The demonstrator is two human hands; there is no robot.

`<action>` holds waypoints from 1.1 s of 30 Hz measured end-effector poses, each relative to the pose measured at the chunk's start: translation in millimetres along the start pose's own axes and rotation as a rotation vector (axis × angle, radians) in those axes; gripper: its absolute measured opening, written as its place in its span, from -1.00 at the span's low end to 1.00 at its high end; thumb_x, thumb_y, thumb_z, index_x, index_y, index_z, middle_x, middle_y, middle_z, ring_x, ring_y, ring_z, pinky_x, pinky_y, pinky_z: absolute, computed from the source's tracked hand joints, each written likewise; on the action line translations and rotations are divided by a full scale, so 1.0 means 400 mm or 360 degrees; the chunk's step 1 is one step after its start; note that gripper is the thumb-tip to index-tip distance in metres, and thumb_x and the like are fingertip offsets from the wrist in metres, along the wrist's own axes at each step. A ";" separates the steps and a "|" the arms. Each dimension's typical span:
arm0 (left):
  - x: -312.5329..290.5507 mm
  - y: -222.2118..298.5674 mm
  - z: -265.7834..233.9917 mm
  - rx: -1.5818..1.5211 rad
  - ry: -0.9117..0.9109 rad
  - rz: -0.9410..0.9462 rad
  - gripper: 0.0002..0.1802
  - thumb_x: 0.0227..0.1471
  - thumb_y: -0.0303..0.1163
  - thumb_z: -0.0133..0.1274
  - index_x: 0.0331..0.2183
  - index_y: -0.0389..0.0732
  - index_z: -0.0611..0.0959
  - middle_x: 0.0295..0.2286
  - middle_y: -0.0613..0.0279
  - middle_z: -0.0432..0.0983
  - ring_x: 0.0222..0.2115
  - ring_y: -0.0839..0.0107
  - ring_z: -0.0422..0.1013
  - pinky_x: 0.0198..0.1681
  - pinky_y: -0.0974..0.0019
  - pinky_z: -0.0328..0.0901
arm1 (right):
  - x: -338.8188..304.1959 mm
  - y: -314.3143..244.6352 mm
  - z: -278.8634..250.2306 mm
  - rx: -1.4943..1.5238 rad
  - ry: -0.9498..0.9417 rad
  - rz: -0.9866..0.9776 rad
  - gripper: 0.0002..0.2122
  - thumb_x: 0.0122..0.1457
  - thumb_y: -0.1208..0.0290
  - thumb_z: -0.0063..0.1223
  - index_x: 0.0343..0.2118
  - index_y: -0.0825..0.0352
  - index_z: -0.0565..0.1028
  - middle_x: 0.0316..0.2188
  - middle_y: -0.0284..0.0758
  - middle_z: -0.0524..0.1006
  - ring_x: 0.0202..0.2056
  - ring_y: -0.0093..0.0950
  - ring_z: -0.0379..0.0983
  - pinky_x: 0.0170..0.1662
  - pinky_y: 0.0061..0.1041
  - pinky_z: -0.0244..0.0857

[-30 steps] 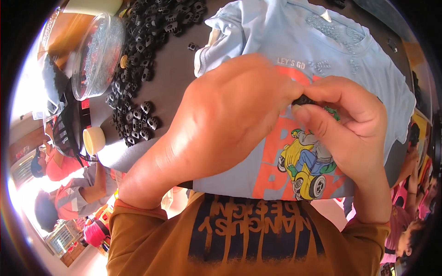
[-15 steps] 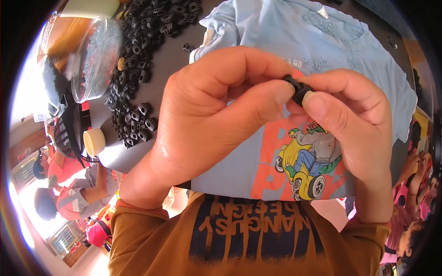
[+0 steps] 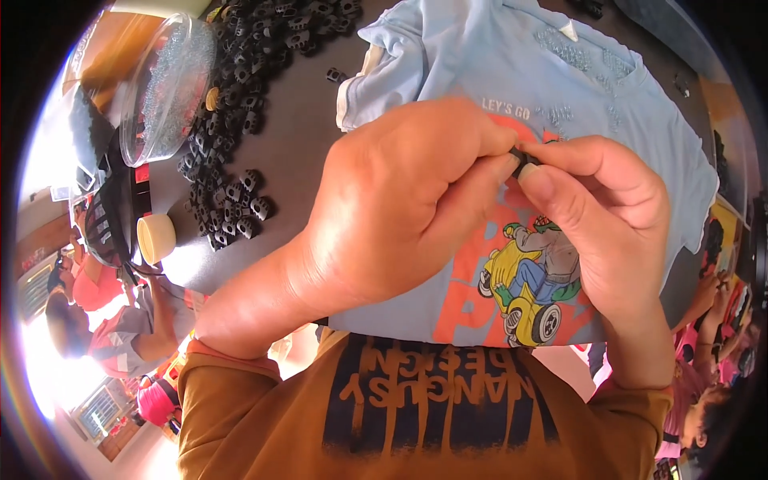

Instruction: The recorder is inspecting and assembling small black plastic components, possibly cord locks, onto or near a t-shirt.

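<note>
While the left hand (image 3: 412, 200) and right hand (image 3: 614, 206) pinch one small black piece (image 3: 524, 162) between them (fingertips partly hide it), a light-blue printed shirt (image 3: 468, 60) lies beneath; leftward on the dark table (image 3: 296, 108), similar black pieces (image 3: 232, 204) sit heaped beside a clear tub (image 3: 129, 132).

A small black piece (image 3: 522, 161), dark on every bit I can see from here, slanting from upper left to lower right, pinched between the left hand (image 3: 416, 196) and the right hand (image 3: 612, 212), mostly covered, its full shape hidden.
</note>
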State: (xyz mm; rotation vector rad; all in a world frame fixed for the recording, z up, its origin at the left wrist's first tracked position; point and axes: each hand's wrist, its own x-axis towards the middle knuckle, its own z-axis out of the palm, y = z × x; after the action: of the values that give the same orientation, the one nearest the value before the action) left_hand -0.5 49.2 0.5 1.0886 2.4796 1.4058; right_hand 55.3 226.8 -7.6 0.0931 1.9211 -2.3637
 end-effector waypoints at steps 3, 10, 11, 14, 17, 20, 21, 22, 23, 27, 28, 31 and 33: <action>-0.003 0.000 0.006 0.0051 0.0143 0.0217 -0.73 -0.16 -0.64 0.12 -0.30 -0.36 0.54 -0.54 0.27 0.43 -0.62 0.61 0.31 -0.56 0.55 0.23 | 0.002 -0.002 0.003 0.0208 -0.0019 0.0062 -0.86 0.08 0.58 0.05 -0.29 0.46 0.48 -0.37 -0.26 0.54 -0.36 -0.56 0.47 -0.26 -0.63 0.34; 0.003 0.008 0.024 0.0419 0.0273 0.0391 -0.50 -0.39 -0.61 0.28 -0.25 -0.32 0.53 -0.62 0.30 0.37 -0.67 0.52 0.29 -0.62 0.53 0.21 | 0.005 -0.009 -0.007 0.0554 -0.0030 0.0355 -0.87 0.07 0.54 0.05 -0.31 0.41 0.51 -0.36 -0.25 0.55 -0.31 -0.54 0.46 -0.15 -0.58 0.28; 0.005 0.011 0.021 0.0456 0.0262 0.0395 -0.52 -0.38 -0.61 0.27 -0.26 -0.33 0.53 -0.63 0.29 0.37 -0.68 0.51 0.29 -0.64 0.52 0.20 | 0.007 -0.009 -0.009 0.0621 -0.0038 0.0422 -0.88 0.07 0.55 0.04 -0.31 0.41 0.51 -0.37 -0.26 0.55 -0.32 -0.54 0.46 -0.14 -0.58 0.27; 0.009 -0.004 0.032 0.0555 0.0296 0.0506 -0.56 -0.37 -0.62 0.26 -0.30 -0.34 0.53 -0.64 0.28 0.39 -0.70 0.50 0.29 -0.66 0.49 0.20 | 0.011 -0.008 -0.010 0.0680 -0.0030 0.0378 -0.87 0.07 0.55 0.04 -0.30 0.41 0.51 -0.39 -0.26 0.55 -0.32 -0.55 0.46 -0.16 -0.59 0.28; 0.013 -0.012 0.047 0.0555 0.0429 0.0616 -0.61 -0.36 -0.65 0.23 -0.34 -0.36 0.52 -0.64 0.25 0.41 -0.71 0.47 0.30 -0.68 0.46 0.21 | 0.013 -0.012 -0.011 0.0730 -0.0041 0.0358 -0.87 0.06 0.56 0.05 -0.31 0.41 0.51 -0.39 -0.28 0.55 -0.34 -0.56 0.45 -0.19 -0.60 0.28; 0.024 -0.013 0.033 0.0512 0.0421 0.0748 -0.60 -0.35 -0.62 0.23 -0.31 -0.34 0.52 -0.64 0.26 0.40 -0.72 0.45 0.29 -0.69 0.46 0.20 | 0.026 -0.020 -0.010 0.0416 0.0000 0.0279 -0.88 0.05 0.56 0.06 -0.33 0.42 0.52 -0.41 -0.29 0.54 -0.36 -0.56 0.45 -0.22 -0.61 0.29; 0.020 -0.005 0.033 0.0485 0.0375 0.0550 -0.59 -0.34 -0.60 0.23 -0.30 -0.33 0.52 -0.64 0.27 0.39 -0.72 0.44 0.29 -0.69 0.46 0.20 | 0.029 -0.020 -0.011 0.0427 0.0027 0.0327 -0.88 0.04 0.55 0.09 -0.34 0.42 0.52 -0.43 -0.32 0.54 -0.37 -0.61 0.45 -0.30 -0.68 0.29; 0.017 0.001 0.030 0.0452 0.0332 0.0357 -0.58 -0.34 -0.58 0.23 -0.29 -0.31 0.53 -0.63 0.29 0.38 -0.72 0.43 0.28 -0.69 0.45 0.19 | 0.031 -0.015 -0.009 0.0434 0.0053 0.0372 -0.88 0.03 0.54 0.13 -0.34 0.41 0.53 -0.45 -0.35 0.54 -0.38 -0.66 0.45 -0.37 -0.74 0.29; 0.016 -0.006 0.028 0.0453 0.0281 0.0348 -0.52 -0.34 -0.55 0.23 -0.23 -0.29 0.52 -0.62 0.31 0.37 -0.68 0.43 0.30 -0.66 0.44 0.21 | 0.031 -0.012 -0.009 0.0505 0.0048 0.0346 -0.87 0.03 0.53 0.12 -0.34 0.42 0.52 -0.44 -0.35 0.54 -0.37 -0.63 0.46 -0.34 -0.72 0.31; 0.001 0.011 -0.003 0.0435 0.0164 0.0226 -0.40 -0.35 -0.53 0.25 -0.12 -0.28 0.48 -0.60 0.31 0.39 -0.60 0.42 0.33 -0.52 0.39 0.25 | 0.035 -0.053 -0.025 0.0374 0.0231 0.0189 -0.85 0.03 0.57 0.10 -0.30 0.43 0.49 -0.40 -0.29 0.54 -0.36 -0.57 0.47 -0.25 -0.64 0.36; -0.002 0.007 -0.010 0.0425 0.0210 0.0267 -0.40 -0.35 -0.53 0.25 -0.12 -0.28 0.48 -0.60 0.31 0.39 -0.60 0.42 0.33 -0.52 0.39 0.25 | 0.037 -0.068 -0.039 0.0271 0.0297 0.0049 -0.85 0.03 0.58 0.10 -0.31 0.44 0.48 -0.40 -0.27 0.54 -0.35 -0.57 0.47 -0.25 -0.63 0.36; -0.014 0.002 -0.013 0.0443 0.0182 0.0483 -0.52 -0.32 -0.55 0.20 -0.21 -0.29 0.51 -0.59 0.25 0.41 -0.59 0.29 0.36 -0.49 0.30 0.26 | 0.078 -0.163 -0.096 -0.0331 0.0568 -0.0322 -0.80 -0.01 0.58 0.12 -0.28 0.43 0.47 -0.41 -0.31 0.53 -0.38 -0.59 0.46 -0.25 -0.65 0.34; -0.020 -0.009 0.002 0.0393 0.0203 0.0538 -0.56 -0.31 -0.55 0.19 -0.25 -0.29 0.52 -0.59 0.25 0.41 -0.59 0.28 0.36 -0.49 0.29 0.26 | 0.143 -0.228 -0.164 -0.0623 0.0783 -0.0527 -0.79 -0.01 0.53 0.12 -0.27 0.42 0.48 -0.43 -0.37 0.51 -0.36 -0.62 0.42 -0.26 -0.66 0.30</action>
State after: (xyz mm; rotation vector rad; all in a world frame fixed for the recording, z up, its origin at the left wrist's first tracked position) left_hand 3.6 43.6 -4.7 1.5780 2.7139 1.3023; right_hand -12.7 307.3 61.7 0.3852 2.7916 -2.2407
